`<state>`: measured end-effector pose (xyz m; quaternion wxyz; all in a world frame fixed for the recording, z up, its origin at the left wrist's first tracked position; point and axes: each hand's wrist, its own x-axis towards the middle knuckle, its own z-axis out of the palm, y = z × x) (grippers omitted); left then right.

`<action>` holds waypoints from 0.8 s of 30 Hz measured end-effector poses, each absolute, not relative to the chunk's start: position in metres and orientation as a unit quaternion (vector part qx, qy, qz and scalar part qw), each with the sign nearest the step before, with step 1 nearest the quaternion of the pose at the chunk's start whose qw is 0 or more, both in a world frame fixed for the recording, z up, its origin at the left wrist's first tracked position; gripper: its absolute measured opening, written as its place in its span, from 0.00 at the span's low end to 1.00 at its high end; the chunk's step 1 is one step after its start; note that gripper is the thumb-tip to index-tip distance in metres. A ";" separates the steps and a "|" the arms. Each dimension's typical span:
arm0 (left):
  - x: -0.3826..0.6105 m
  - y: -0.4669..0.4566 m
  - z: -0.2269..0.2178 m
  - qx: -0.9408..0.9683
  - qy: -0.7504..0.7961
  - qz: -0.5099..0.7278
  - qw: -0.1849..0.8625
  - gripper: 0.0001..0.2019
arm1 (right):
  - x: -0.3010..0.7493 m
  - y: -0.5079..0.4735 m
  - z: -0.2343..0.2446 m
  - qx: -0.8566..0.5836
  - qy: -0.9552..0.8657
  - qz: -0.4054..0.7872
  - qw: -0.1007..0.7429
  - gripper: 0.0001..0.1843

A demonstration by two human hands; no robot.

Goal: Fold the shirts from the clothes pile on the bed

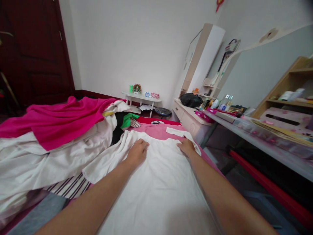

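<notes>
A white shirt (162, 179) lies spread out in front of me, its collar end pointing away and its sleeves out to the sides. Near its left shoulder, my left hand (138, 152) is closed with the fingers curled onto the fabric. My right hand (187, 147) pinches the cloth by the right shoulder, beside the folded-out sleeve. Beneath the shirt is a pink bed cover (156, 130) with a red strip at its far edge.
On the left, a bright pink garment (70, 114) lies over a heap of white clothes (73, 160), with striped cloth (73, 186) below. A cluttered desk (264, 140) runs along the right. A small white table (144, 99) stands by the far wall, near a round stool (163, 112).
</notes>
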<state>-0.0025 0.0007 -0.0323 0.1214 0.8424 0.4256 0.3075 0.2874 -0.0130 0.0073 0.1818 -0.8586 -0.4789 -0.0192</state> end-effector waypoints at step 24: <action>0.007 -0.005 -0.034 0.822 0.535 0.193 0.021 0.28 | 0.353 -0.048 0.002 -0.882 -0.458 -0.072 0.089 0.18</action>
